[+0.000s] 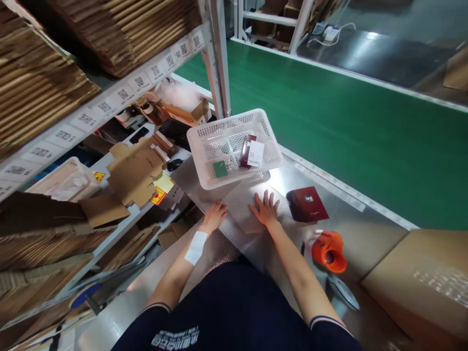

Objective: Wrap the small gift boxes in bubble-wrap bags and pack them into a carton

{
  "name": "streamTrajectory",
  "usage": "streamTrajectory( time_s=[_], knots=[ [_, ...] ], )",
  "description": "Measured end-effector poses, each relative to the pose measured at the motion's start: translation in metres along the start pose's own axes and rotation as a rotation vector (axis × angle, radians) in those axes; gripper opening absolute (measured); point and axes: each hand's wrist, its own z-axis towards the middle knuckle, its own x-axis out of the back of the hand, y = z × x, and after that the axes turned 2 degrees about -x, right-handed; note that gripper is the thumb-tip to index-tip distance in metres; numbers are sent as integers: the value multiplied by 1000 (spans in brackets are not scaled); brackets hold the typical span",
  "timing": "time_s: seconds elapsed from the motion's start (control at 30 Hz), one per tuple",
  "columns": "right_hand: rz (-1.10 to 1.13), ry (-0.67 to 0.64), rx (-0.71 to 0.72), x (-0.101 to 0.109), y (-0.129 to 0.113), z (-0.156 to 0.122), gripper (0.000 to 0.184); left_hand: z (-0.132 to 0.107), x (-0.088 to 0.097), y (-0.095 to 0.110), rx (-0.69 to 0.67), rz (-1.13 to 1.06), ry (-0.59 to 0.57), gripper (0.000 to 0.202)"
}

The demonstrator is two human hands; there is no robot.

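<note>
My right hand lies flat with its fingers spread on a sheet of clear bubble wrap on the metal table. My left hand rests at the sheet's left edge, fingers stretched out and nothing visible in them; a white patch covers part of that forearm. Just beyond the wrap stands a white plastic basket. Inside it are a dark red box, a white labelled slip and a small green square. A larger dark red box sits right of my right hand.
An orange tape dispenser and a big cardboard carton are at the right. Behind the table runs a green conveyor belt. Shelves of flat cardboard rise at the left, above an opened cardboard box and a black mouse.
</note>
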Motion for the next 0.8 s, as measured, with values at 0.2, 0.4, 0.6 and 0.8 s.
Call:
streamTrajectory(
  time_s=[0.2,0.4,0.6,0.8],
  knots=[
    [66,105,294,-22,-45,-64,75,16,14,-6,-208,110,-116,29],
    [76,157,341,-52,-108,-73,63,26,24,-2,-261,250,-223,31],
    [-33,298,216,-50,-60,-98,54,29,30,1,-267,296,-284,30],
    [83,115,-135,-54,66,-198,73,36,35,-3,-263,300,-343,30]
  ],
)
